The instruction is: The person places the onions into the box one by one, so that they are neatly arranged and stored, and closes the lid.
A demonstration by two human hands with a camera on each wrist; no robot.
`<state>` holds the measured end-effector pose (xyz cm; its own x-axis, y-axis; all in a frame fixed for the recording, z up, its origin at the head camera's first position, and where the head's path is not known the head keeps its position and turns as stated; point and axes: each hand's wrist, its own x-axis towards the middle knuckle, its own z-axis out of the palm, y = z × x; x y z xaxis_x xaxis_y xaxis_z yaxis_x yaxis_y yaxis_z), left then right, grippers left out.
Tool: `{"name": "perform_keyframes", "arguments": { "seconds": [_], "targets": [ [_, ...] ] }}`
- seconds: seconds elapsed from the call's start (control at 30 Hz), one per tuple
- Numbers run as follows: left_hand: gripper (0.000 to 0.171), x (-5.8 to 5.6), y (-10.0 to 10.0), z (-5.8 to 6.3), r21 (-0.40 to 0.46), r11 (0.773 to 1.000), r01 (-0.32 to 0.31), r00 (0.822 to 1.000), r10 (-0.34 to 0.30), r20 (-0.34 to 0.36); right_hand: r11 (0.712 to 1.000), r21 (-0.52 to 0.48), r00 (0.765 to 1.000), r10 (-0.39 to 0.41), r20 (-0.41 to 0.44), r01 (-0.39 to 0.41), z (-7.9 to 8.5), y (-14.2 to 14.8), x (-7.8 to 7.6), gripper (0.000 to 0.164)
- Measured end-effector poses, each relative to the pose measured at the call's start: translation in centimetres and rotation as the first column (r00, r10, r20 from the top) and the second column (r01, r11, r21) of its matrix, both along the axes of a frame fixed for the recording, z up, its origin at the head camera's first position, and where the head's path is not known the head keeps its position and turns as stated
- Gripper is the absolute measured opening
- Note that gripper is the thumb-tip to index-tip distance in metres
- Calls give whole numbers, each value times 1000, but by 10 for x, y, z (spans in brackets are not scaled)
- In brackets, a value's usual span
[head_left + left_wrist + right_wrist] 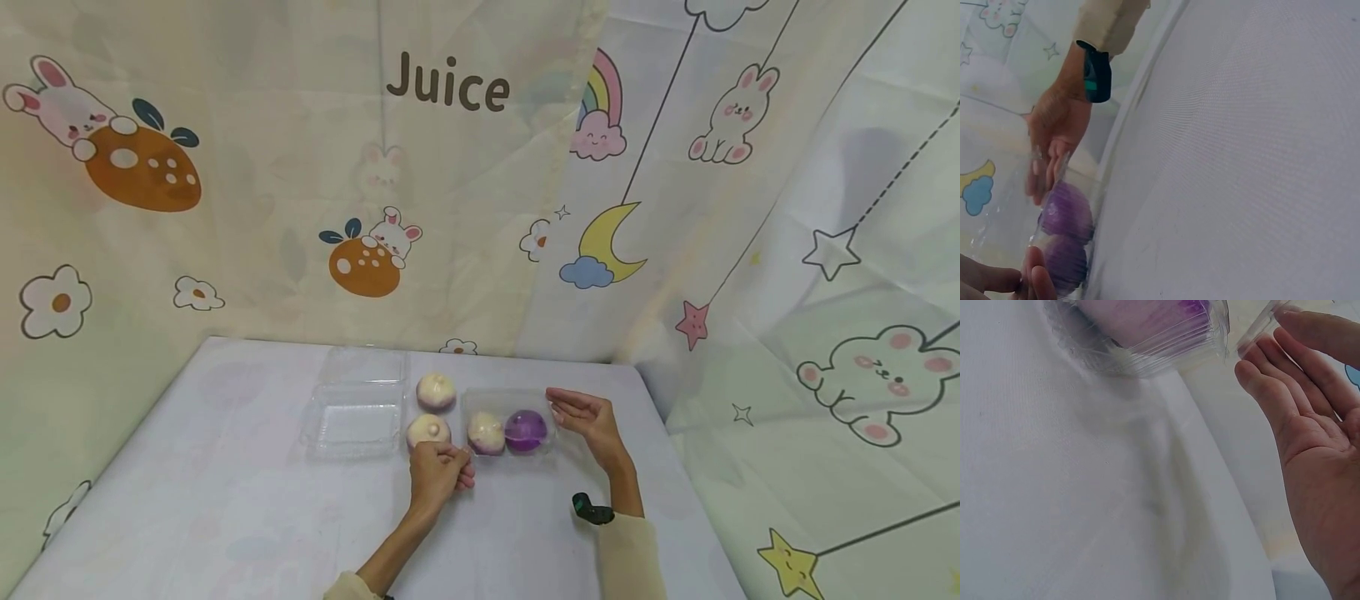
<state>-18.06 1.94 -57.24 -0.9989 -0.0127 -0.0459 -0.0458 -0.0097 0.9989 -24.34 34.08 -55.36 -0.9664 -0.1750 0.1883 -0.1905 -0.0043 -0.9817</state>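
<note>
A clear plastic clamshell box point(491, 400) holds two round balls: a cream ball with a purple underside point(486, 433) and a purple ball point(526, 431). At its front left corner, my left hand point(437, 477) has fingers bent, the thumb and fingertips at the lid edge. My right hand point(592, 425) is at the right side, its fairly straight fingers touching the clear lid point(1260, 328). In the right wrist view the lid edge stands apart from the box's rim. Two more cream-and-purple balls, a rear one point(436, 392) and a front one point(428, 431), sit left of the box.
A second clear clamshell box point(356, 421) lies with its lid folded back at the left. The white tabletop point(225, 483) ends at printed cloth walls point(247, 167) at the back and sides. A dark wrist device point(592, 509) is strapped on the right wrist.
</note>
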Motion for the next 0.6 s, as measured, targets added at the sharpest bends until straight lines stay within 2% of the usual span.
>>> {"name": "perform_keyframes", "arguments": {
  "seconds": [0.6],
  "targets": [
    [25, 1, 1, 0, 22, 1000, 0, 1000, -1, 14, 1000, 10, 1000, -7, -11, 8, -3, -2, 4, 56]
  ]
}}
